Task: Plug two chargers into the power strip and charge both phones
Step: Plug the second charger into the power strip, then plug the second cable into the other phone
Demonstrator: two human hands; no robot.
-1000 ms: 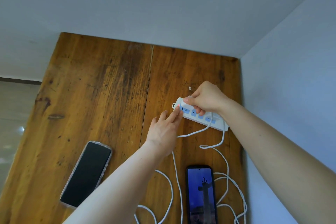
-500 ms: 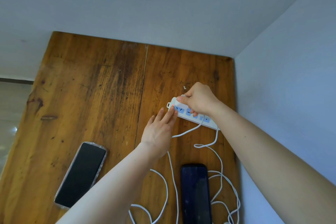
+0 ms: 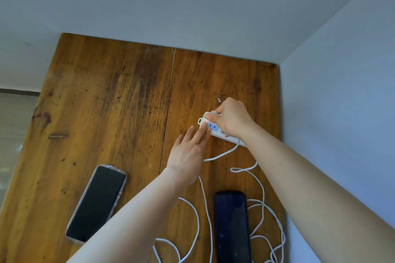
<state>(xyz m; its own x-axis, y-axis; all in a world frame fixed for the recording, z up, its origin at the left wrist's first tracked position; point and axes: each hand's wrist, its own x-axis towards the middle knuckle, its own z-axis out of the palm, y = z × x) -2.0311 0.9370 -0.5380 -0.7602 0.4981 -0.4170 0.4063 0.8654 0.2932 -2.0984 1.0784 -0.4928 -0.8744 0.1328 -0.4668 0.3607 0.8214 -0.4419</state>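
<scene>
Strip (image 3: 215, 129) near table's (image 3: 106, 102) right edge, red light lit. Right hand (image 3: 232, 118) grasps its end, thumb on switch; left hand (image 3: 188, 151) flat, released, steadying it. Cables (image 3: 265, 205) loose; 2 phones (image 3: 97, 204) (image 3: 232, 226) dark, charging unconfirmed.

A white power strip (image 3: 215, 129) with blue sockets lies at the far right, a small red light lit at its left end. Two dark-screened phones lie flat nearer: a clear-cased one (image 3: 96, 204) at left, a black one (image 3: 232, 226) at right among looping white cables (image 3: 264, 203).
</scene>
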